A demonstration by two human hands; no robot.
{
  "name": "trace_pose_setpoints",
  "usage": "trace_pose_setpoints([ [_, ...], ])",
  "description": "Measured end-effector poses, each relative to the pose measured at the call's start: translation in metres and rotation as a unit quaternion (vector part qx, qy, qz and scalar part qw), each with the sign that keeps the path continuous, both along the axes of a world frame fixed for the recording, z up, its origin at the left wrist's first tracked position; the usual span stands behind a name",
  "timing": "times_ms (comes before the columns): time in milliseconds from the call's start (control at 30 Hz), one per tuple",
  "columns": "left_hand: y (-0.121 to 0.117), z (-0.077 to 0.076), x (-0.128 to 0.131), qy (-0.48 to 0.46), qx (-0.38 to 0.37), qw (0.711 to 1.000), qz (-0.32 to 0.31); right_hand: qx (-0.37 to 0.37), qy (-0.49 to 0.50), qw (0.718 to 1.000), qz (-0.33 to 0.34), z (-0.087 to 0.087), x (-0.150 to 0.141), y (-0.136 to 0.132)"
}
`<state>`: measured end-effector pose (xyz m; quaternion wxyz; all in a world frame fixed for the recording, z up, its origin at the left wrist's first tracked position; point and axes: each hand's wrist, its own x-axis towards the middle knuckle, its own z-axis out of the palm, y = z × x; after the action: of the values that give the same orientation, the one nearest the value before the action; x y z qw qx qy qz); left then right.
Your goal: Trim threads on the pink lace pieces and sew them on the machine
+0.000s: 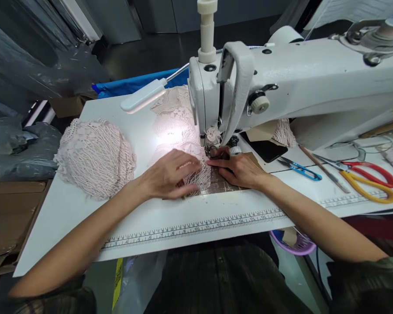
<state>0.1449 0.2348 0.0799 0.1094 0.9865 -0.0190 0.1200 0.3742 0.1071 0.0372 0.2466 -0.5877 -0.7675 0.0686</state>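
Observation:
A pale pink lace fabric (178, 124) runs under the head of a white sewing machine (205, 93). My left hand (172, 172) lies on the near part of the lace, its fingers spread and slightly bent, the thumb apart. Close to the presser foot (211, 150), my right hand (236, 168) rests on the metal machine bed (227, 185). Its fingers reach left, and one fingertip touches the lace's right edge. A small fabric rosette (212, 134) sits on the machine head in front of the needle area, so the needle itself is hard to make out.
A folded pile of pink lace (94, 159) lies at the left. To the right are a black phone (265, 148), blue thread snips (301, 169) and scissors with red and yellow handles (368, 183). A lamp (144, 96) hangs over the lace. A printed ruler (196, 227) follows the table's front edge.

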Motion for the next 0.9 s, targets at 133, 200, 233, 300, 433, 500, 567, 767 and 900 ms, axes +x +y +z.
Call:
trace_pose_setpoints([
  [133, -0.014, -0.003, -0.009, -0.016, -0.037, 0.997, -0.067, -0.004, 0.009, 1.0, -0.008, 0.001, 0.0, 0.0],
  [200, -0.013, -0.01, -0.003, -0.074, -0.069, 0.995, 0.011, 0.006, 0.028, 1.0, -0.008, 0.005, -0.003, -0.003],
  [233, -0.012, -0.014, 0.002, -0.106, -0.095, 0.987, 0.073, 0.018, 0.041, 0.999, 0.001, 0.007, -0.006, -0.004],
  [300, -0.008, -0.018, 0.012, -0.154, -0.154, 0.956, 0.197, 0.048, 0.057, 0.996, 0.041, 0.01, -0.013, -0.008],
  [433, -0.007, -0.017, 0.017, -0.1, -0.226, 0.947, 0.204, 0.045, 0.026, 0.991, 0.12, 0.012, -0.022, -0.013],
  [500, -0.009, -0.015, 0.014, -0.06, -0.207, 0.97, 0.113, 0.031, 0.028, 0.991, 0.13, 0.009, -0.022, -0.014],
  [567, -0.011, -0.016, 0.012, -0.053, -0.137, 0.988, 0.038, 0.034, 0.046, 0.989, 0.137, 0.007, -0.018, -0.013],
  [767, -0.01, -0.022, 0.014, -0.105, 0.031, 0.994, -0.003, 0.055, 0.056, 0.986, 0.15, 0.008, -0.01, -0.013],
  [900, -0.011, -0.022, 0.014, -0.123, 0.025, 0.991, -0.035, 0.04, 0.045, 0.987, 0.147, 0.008, -0.008, -0.014],
])
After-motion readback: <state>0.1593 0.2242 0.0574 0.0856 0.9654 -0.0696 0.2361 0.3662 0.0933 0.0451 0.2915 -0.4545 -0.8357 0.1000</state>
